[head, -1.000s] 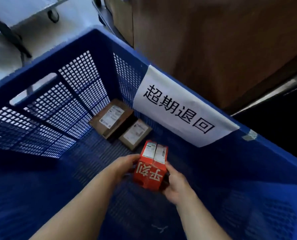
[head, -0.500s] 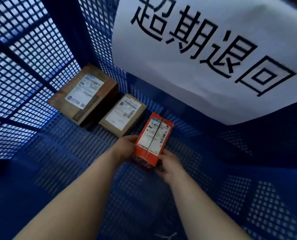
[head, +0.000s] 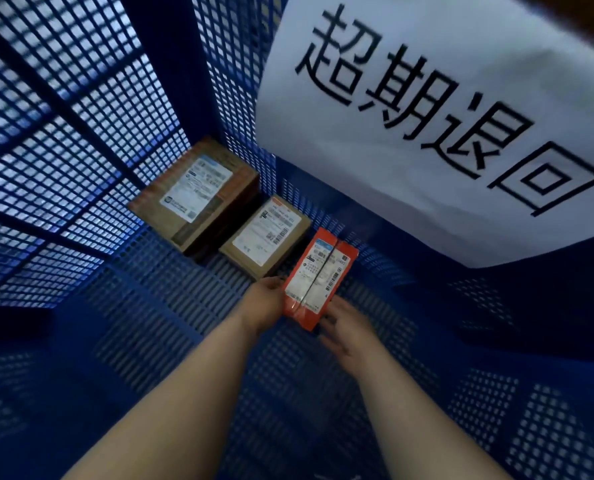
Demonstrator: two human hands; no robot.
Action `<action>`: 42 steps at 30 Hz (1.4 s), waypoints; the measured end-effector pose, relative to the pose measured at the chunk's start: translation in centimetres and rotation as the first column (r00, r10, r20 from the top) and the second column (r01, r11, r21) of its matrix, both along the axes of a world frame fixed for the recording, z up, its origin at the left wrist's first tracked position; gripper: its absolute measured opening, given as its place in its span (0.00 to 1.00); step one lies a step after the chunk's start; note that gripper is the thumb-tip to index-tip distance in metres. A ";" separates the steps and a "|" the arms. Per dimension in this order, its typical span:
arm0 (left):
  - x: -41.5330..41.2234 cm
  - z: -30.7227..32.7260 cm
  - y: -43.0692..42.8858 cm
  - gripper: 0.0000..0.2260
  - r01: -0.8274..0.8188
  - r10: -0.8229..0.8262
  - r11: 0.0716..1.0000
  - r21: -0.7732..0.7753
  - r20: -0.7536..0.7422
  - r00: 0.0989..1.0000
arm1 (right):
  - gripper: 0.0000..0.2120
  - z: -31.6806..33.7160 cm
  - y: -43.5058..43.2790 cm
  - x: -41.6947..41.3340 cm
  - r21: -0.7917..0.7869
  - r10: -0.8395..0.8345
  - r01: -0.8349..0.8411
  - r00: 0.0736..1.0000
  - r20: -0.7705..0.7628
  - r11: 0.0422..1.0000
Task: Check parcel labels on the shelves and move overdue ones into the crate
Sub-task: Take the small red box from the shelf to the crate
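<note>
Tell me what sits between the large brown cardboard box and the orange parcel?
A smaller, flat, white-labelled brown cardboard parcel lies there, as the head view shows.

The red parcel (head: 318, 275), a small box with a white label face-up, sits low in the blue mesh crate (head: 80, 133), held between the left grip (head: 266, 301) and the right grip (head: 349, 332). Just beyond the left grip lies the smaller brown parcel (head: 266, 235), label up, and past it, in the crate's corner, the larger brown parcel (head: 198, 192).
</note>
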State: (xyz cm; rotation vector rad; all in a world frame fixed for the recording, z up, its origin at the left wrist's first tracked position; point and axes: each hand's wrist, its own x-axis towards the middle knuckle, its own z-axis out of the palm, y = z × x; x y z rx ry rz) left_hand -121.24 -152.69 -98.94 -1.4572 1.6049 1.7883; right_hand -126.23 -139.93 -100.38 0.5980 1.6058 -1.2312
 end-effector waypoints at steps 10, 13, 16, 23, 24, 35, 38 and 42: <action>3.8 17.6 2.5 0.08 -0.538 0.539 0.842 0.039 -0.102 0.836 | 0.11 19.2 1.7 0.8 -0.145 0.161 -0.181 0.977 -0.138 0.973; 5.7 25.5 4.7 0.09 -0.648 0.652 0.757 0.086 -0.176 0.738 | 0.10 26.4 3.0 1.4 -0.186 0.252 -0.295 0.942 -0.222 0.937; 8.1 33.1 7.3 0.10 -0.737 0.743 0.663 0.133 -0.245 0.623 | 0.11 34.0 4.4 2.4 -0.222 0.336 -0.406 0.895 -0.294 0.887; 16.1 49.7 15.3 0.10 -0.839 0.833 0.513 0.183 -0.339 0.436 | 0.13 50.6 8.4 7.9 -0.266 0.505 -0.644 0.743 -0.440 0.717; 17.4 51.7 16.5 0.10 -0.849 0.838 0.498 0.180 -0.352 0.417 | 0.13 52.6 9.1 9.0 -0.270 0.520 -0.670 0.721 -0.459 0.691; 34.9 68.1 33.6 0.10 -0.954 0.850 0.263 0.146 -0.503 0.157 | 0.12 69.6 21.5 23.8 -0.305 0.581 -0.865 0.495 -0.646 0.398; 40.6 71.6 39.6 0.10 -0.978 0.853 0.152 0.140 -0.519 0.058 | 0.14 73.5 25.7 28.8 -0.320 0.638 -0.908 0.418 -0.647 0.270; 47.1 75.7 46.7 0.10 -0.989 0.834 -0.014 0.146 -0.544 -0.092 | 0.13 78.4 29.8 34.9 -0.356 0.669 -0.929 0.327 -0.667 0.098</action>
